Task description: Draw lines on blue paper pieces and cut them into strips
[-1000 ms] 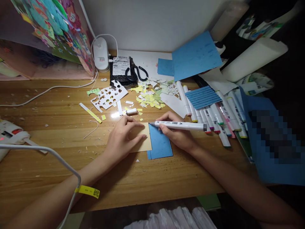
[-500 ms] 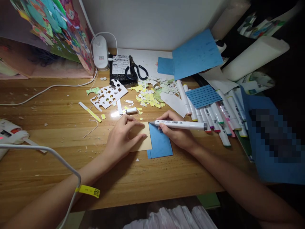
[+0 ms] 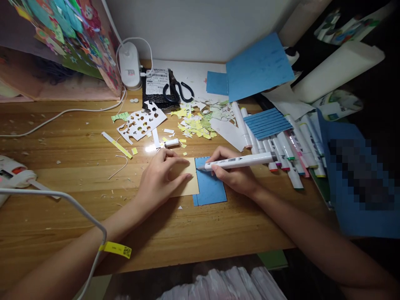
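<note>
Right grip (image 3: 233, 174) closed round a white marker (image 3: 240, 161), just right of the frame's centre, I hold its dark tip pointing left, at the edge of a tan card (image 3: 186, 188). Left grip (image 3: 158, 175) spread, thumb apart from the fingers, I rest on that card at centre; it overlaps the left side of a blue piece (image 3: 213, 191) on the bench (image 3: 218, 237). Whether the tip touches the blue or hovers, I can't quite tell from here. Toward upper centre lie paper scraps (image 3: 201, 125), with scissors (image 3: 174, 81) beyond, and left of these a holed sheet (image 3: 136, 127). Right of centre, a lined blue piece (image 3: 267, 123) rests across other markers (image 3: 304, 143).
</note>
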The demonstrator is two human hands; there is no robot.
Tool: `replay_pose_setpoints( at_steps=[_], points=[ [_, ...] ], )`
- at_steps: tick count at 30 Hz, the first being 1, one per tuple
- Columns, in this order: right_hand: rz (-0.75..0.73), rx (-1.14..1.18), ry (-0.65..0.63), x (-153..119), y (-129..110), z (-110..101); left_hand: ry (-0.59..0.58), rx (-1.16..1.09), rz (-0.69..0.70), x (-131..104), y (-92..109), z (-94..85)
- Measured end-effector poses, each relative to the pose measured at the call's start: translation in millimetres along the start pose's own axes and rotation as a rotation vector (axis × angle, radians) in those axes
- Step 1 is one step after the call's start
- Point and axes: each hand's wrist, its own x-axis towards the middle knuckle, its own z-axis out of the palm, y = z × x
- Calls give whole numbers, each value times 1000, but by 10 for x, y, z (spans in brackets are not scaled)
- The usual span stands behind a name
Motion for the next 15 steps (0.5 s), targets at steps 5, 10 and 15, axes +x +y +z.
replay_pose_setpoints(
  at_steps=[5,10,15],
  points=[
    [-16,-67,-31,-9,5,-20,0,-3,3,-8,2,3],
    [-56,-86,-66,-12,-11,-25,9,2,17,-7,-6,10],
    [-41,-100,-115,-15,-27,-46,16,3,23,-14,-4,6]
  ],
)
